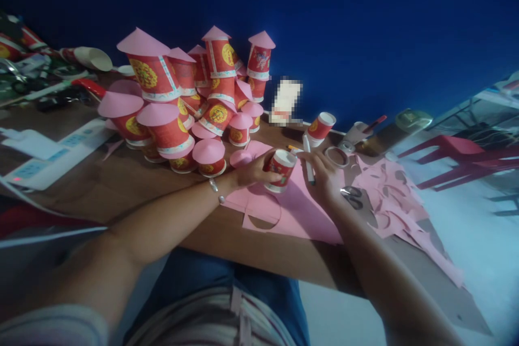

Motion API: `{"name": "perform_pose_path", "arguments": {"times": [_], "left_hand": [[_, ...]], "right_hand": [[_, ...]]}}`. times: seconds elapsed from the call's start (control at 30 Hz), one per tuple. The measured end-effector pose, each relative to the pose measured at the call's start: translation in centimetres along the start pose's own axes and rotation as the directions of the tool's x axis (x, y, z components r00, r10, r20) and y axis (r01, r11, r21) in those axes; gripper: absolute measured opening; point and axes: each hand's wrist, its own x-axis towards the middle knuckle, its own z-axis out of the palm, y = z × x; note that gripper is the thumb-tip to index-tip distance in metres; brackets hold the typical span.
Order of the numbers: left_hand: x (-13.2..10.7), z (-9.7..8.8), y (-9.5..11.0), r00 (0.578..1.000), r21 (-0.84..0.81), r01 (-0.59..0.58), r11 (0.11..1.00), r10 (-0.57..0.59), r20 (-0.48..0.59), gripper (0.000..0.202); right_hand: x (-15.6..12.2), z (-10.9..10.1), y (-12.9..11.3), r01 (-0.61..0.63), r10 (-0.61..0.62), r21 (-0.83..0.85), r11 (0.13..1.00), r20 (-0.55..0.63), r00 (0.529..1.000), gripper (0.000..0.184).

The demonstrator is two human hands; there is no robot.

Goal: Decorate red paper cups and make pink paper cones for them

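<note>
My left hand (pixel 257 168) is wrapped round a red paper cup (pixel 279 172) with a white rim and base, held slightly tilted above pink paper. Just right of the cup, my right hand (pixel 324 175) is closed on a slim white stick-shaped tool (pixel 308 159), its exact kind unclear. Beneath both hands lie pink paper sheets (pixel 300 216), one with a round cut-out. To the left stand several stacked red paper cups (pixel 162 135) topped with pink paper cones (pixel 144 42). Another red cup (pixel 319 128) leans beyond my right hand.
Scissors (pixel 352 197) and a roll of tape (pixel 337 157) lie right of my right hand, beside pink paper scraps (pixel 397 200). A white power strip (pixel 60 154) lies on the left. Behind the table (pixel 211 232) rises a blue wall; red stools (pixel 454 151) stand at right.
</note>
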Motion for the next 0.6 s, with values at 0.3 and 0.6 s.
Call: {"name": "perform_pose_path", "arguments": {"times": [0.3,0.6], "left_hand": [[-0.2,-0.6,0.1,0.975,0.265,0.108,0.958,-0.155,0.160,0.077],[1.3,-1.1,-1.1,0.977,-0.047,-0.005,0.999,-0.006,-0.213,0.055]], "right_hand": [[-0.3,2.9,4.2,0.133,-0.119,-0.014,0.991,0.351,0.929,0.040],[0.6,3.3,3.3,-0.129,0.100,0.202,0.971,0.148,0.984,0.015]]}}
